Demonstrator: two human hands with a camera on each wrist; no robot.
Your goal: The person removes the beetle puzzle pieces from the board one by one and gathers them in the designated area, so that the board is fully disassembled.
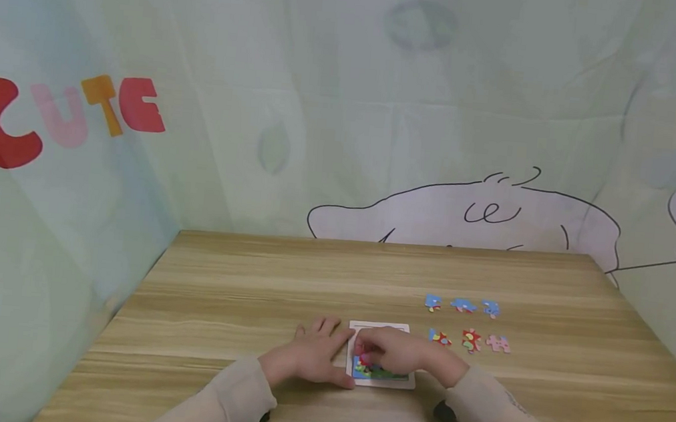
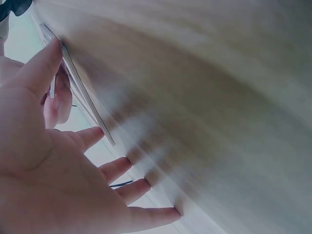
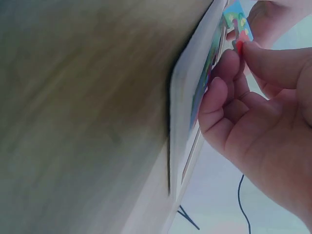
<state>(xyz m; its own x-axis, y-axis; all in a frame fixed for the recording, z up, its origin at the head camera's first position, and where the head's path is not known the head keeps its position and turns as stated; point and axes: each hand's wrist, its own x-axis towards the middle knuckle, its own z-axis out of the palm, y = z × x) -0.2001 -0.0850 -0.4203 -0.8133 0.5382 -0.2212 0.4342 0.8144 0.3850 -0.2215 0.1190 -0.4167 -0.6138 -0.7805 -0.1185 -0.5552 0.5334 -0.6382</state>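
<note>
A small jigsaw tray [image 1: 410, 383] with a white border lies on the table, its lower part filled with colourful picture pieces. My left hand [image 1: 316, 356] is spread flat at the tray's left side, with thumb and index fingertips at its border. Over the tray, my right hand [image 1: 395, 350] pinches a jigsaw piece [image 3: 238, 20] between thumb and index finger. Blue, yellow and red show on that piece, which stands tilted up from the tray in the right wrist view. The right hand hides much of the tray's upper part in the head view.
Several loose jigsaw pieces lie right of the tray in two rows: blue ones [image 1: 464, 305] behind, and a red patterned piece [image 1: 471, 341] and a pink piece [image 1: 498, 344] nearer. The wooden table [image 1: 235, 282] meets a printed cloth backdrop [image 1: 335, 103] at its far edge.
</note>
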